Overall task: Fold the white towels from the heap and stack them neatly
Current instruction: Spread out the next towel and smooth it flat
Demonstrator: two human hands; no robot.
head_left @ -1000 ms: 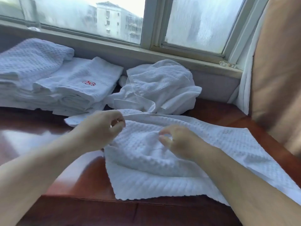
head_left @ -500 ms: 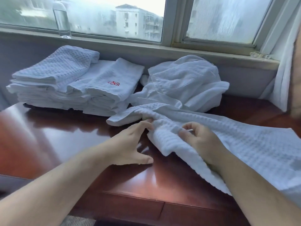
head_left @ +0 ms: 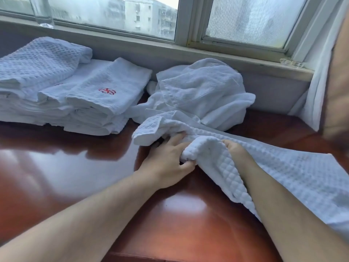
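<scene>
White towel (head_left: 283,173) in left hand (head_left: 166,161)

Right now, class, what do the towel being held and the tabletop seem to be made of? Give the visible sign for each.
The towel: soft woven cloth, likely cotton, matt white; a raised waffle grid and limp folds show. The tabletop: probably wood or veneer, reddish-brown, glossy lacquer; it shows bright reflections.

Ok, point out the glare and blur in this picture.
Head view: daylight through the window throws pale glare patches on the glossy table; head view, right edge: the brown curtain is smeared out of focus; head view, middle: the left hand, right hand and the towel they grip read clearly.
</scene>
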